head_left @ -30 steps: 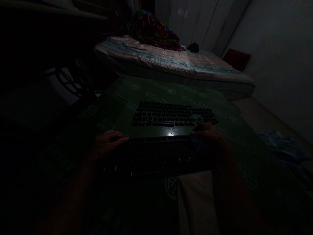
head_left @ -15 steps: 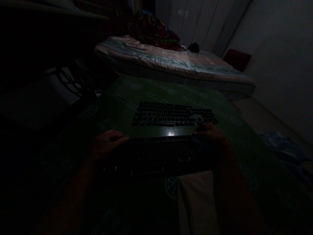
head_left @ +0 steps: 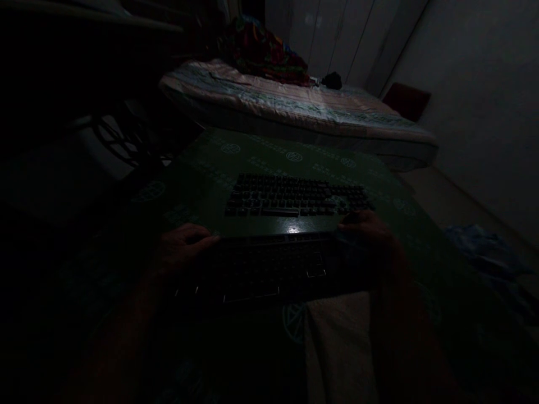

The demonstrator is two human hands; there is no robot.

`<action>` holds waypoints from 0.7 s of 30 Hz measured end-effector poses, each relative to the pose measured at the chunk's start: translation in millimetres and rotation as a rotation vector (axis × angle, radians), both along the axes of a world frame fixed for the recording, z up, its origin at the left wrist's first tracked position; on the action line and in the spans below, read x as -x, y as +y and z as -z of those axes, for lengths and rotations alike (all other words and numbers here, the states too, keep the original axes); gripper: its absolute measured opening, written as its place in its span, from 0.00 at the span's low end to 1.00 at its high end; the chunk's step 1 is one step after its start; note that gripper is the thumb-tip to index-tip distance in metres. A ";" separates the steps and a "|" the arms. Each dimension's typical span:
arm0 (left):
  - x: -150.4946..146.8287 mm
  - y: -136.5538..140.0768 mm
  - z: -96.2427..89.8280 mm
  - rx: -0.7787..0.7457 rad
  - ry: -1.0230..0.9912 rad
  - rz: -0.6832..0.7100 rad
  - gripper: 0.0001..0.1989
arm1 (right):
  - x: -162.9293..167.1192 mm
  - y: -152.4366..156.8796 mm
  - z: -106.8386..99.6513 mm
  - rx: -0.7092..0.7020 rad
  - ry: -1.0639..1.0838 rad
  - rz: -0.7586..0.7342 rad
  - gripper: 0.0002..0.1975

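A dark keyboard base (head_left: 261, 269) lies across the near part of the green table, its key field bare of caps as far as the dimness shows. My left hand (head_left: 185, 247) grips its far left corner, the thumb along the back edge. At the far right corner is my right hand (head_left: 364, 227), fingers closed on what looks like a dark bluish cloth (head_left: 351, 247) against the base. Just beyond, loose black keycaps (head_left: 286, 193) lie in keyboard order, with a long spacebar (head_left: 280, 212) in the front row. Deep shadow hides much of both hands.
The green printed tabletop (head_left: 202, 185) reaches toward a bed (head_left: 295, 106) with a colourful blanket (head_left: 265, 53). Beige fabric (head_left: 337, 348) shows below the base. A dark wheel (head_left: 118, 140) stands left of the table, and bluish clothes (head_left: 484, 247) lie at the right.
My right hand has shifted slightly right along the back edge of the keyboard base. My left hand keeps its grip on the left corner. The keycaps lie as before.
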State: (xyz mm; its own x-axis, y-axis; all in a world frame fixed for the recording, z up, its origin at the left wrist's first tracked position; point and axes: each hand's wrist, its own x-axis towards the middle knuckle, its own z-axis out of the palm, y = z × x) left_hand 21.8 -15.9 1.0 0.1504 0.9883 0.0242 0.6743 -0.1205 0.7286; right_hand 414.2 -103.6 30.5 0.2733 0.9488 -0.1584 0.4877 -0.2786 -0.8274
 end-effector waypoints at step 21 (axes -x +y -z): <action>-0.3 -0.2 -2.0 -0.004 0.015 -0.014 0.21 | 6.4 -4.0 -8.8 -0.039 0.036 0.022 0.13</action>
